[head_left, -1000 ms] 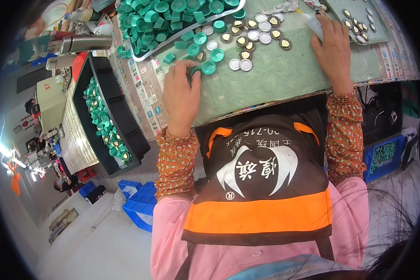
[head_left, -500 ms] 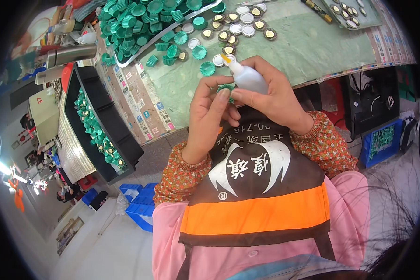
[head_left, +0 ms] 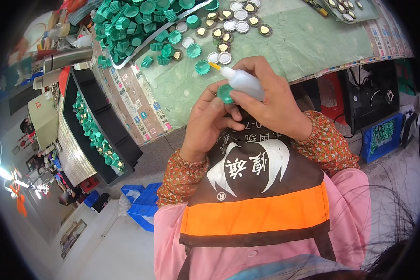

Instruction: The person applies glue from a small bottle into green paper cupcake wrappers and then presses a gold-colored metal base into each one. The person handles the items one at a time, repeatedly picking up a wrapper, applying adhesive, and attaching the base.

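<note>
Left hand (head_left: 205, 119): closed lightly, thumb and fingers pinching one green cup (head_left: 225, 94) by its rim. Cup was in the air in front of the apron (head_left: 256, 219), near the table's front edge, its mouth turned up toward the camera. Right hand (head_left: 277, 100): wrapped around a white bottle (head_left: 245, 84), with its thumb close to the cup's side; whether it touched could not be told.

Bottle's yellow nozzle (head_left: 214, 66) pointed up and left, away from the cup, and overlapped the loose cups and discs in view. Inside of the held cup looked plain green, with no disc in it; whether any liquid lay inside was too small to tell. This piece was judged to be at an early stage.

Done, by judgement: the black bin (head_left: 100, 109) at the left held many green pieces, a number showing pale centres like those of the dark discs, so these were taken as further along.

Left, by judgement: a large heap of green cups in the clear tray (head_left: 140, 50), a few loose cups on the green mat (head_left: 322, 51), and a cluster of white discs (head_left: 241, 26) and dark discs (head_left: 264, 30) beside them. More discs lay in a second tray at upper right. Exact counts not readable.
</note>
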{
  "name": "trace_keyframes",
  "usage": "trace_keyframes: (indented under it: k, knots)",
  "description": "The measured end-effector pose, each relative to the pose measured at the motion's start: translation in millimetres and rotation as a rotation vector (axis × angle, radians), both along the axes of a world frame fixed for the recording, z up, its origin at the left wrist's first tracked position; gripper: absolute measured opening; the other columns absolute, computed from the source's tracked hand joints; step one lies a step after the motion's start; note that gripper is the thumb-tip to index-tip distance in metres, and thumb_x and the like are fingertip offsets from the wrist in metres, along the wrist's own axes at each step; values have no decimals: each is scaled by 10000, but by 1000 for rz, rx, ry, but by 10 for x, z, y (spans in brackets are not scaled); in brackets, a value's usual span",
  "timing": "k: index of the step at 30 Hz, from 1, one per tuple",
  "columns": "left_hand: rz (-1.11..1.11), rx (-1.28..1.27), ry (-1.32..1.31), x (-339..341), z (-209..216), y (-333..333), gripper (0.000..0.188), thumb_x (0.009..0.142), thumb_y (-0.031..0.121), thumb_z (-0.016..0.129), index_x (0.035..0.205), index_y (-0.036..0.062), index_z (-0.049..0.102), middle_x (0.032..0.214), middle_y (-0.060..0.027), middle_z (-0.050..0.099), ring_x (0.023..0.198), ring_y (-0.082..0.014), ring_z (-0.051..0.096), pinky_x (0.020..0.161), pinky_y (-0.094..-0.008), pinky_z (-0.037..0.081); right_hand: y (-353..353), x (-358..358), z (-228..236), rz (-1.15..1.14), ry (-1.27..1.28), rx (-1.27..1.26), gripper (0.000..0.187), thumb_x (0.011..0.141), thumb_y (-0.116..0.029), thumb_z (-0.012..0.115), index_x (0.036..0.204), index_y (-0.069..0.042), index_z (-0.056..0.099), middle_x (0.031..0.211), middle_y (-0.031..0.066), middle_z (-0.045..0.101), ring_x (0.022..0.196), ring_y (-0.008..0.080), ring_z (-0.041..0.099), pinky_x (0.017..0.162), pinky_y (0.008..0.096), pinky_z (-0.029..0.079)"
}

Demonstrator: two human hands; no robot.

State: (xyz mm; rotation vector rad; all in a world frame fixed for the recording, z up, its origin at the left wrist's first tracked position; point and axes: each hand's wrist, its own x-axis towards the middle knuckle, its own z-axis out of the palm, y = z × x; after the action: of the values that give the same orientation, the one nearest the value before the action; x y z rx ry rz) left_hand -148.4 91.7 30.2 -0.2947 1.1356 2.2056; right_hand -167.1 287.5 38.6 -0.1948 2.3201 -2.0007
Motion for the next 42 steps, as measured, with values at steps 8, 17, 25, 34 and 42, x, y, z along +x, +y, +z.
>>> trace_keyframes:
  k: [8,17,25,34,42]
  knots:
    - [137,283,-85,0,-125,-107,613,1040,292,553,1523,3,311,1183,-150,593,941,-191,633,762,-343,657,309,89,24,122,297,119,398,839,-156,767,1168,-15,593,978,161,674,835,347,701,708,384,551]
    - [91,250,-88,8,-120,-109,605,1017,206,597,1532,63,313,1286,-184,575,990,-204,642,796,-349,654,279,158,45,155,384,165,293,800,-174,791,1015,-55,632,794,110,643,662,322,657,576,392,513]
    - [83,209,-85,35,-142,-95,572,1019,186,592,1515,45,344,1312,-203,579,990,-208,662,804,-350,650,241,160,27,171,363,156,235,819,-192,777,925,-69,608,715,108,609,615,331,625,543,408,485]
    - [97,207,-126,51,-161,-104,518,1019,181,589,1471,26,389,1287,-205,583,972,-211,662,792,-355,654,257,161,-12,200,344,170,246,842,-207,760,975,-63,611,718,118,609,625,332,634,543,410,486]
    - [129,188,-180,83,-92,-79,391,1064,293,497,1330,7,473,1137,-140,594,906,-195,644,767,-346,657,407,103,50,124,83,-20,233,880,-144,744,1022,-21,605,823,92,674,685,173,662,621,301,506]
